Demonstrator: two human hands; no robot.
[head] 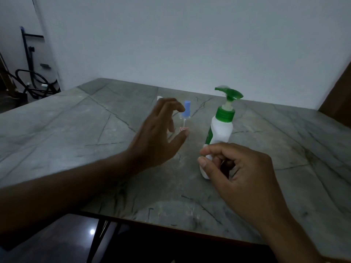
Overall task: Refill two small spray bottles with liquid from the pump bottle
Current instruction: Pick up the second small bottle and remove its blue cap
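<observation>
grey marble table (284, 149) bears pump bottle (221, 130), hand-screened spray bottle (185, 118).

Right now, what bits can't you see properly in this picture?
- Second spray bottle: only a white sliver shows behind the left hand, head view.
- Pump bottle: its base is hidden by the right hand.
- Clear spray bottle: label too small and liquid level too dim to read.

Your left hand (161, 133) reaches forward, fingers and thumb spread in an open curve; your right hand (239, 168) hovers loosely curled, holding nothing.
</observation>
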